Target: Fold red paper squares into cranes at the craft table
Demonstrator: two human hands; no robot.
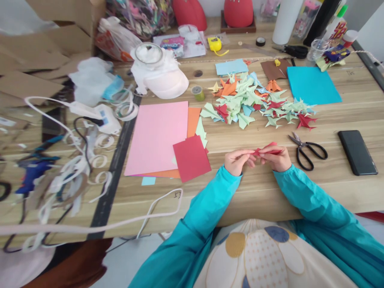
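A small folded piece of red paper point(271, 151) is pinched between my two hands, just above the front of the table. My left hand point(238, 161) is closed on its left end; my right hand point(276, 157) grips the larger right part, fingers partly covering it. Beyond them lies a heap of folded paper cranes point(241, 98) in pale green, orange, red and blue. Black-handled scissors point(309, 150), blades slightly apart, rest right of my right hand. Left of my left hand, a red paper sheet point(192, 159) overlaps a pink sheet point(160, 136).
A phone point(357, 152) lies at the right, below a blue paper stack point(313, 85). Tangled cables, tape rolls and a blue glue gun point(33, 176) crowd the left. A white cable point(120, 225) crosses the front edge. A yellow tape measure point(215, 45) sits at the back.
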